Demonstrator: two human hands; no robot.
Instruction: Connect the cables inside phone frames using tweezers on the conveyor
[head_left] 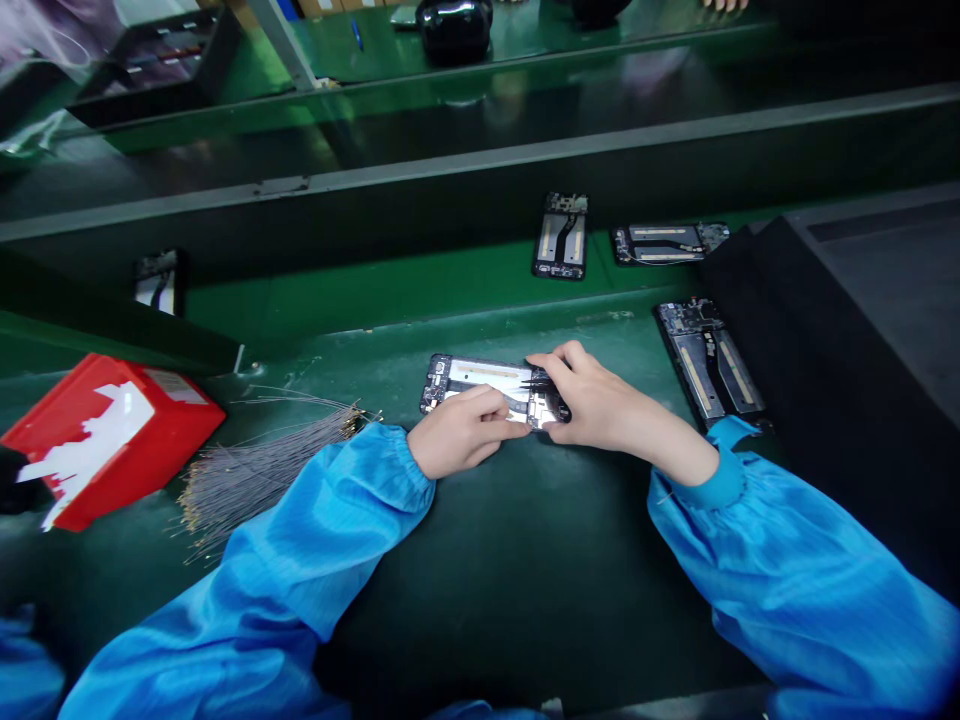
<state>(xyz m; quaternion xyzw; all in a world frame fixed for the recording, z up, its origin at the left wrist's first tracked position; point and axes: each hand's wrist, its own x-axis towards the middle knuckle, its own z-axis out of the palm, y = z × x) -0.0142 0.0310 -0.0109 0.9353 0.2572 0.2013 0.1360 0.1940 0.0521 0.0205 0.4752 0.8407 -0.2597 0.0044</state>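
- Head view: open phone frame (480,385) lies flat on bench (487,560), under both hands.
- Left hand (461,430) grip pinches frame's near edge; right hand (596,400) grip holds dark tweezers (534,383) on it.
- Fitting looks mid-way, unfinished.
- Wire bundle (262,465) left of grip; more frames (709,360) right.

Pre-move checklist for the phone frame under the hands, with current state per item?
1. Left hand steadies open phone frame: ok.
2. Right hand on the frame's right end with a dark tool: ok.
3. Frame flat on green bench: ok.
4. Tool tip seated on a part: cannot tell.
5. Wire bundle apart from frame: ok.
6. Spare frame clear of right sleeve: not ok, they overlap.
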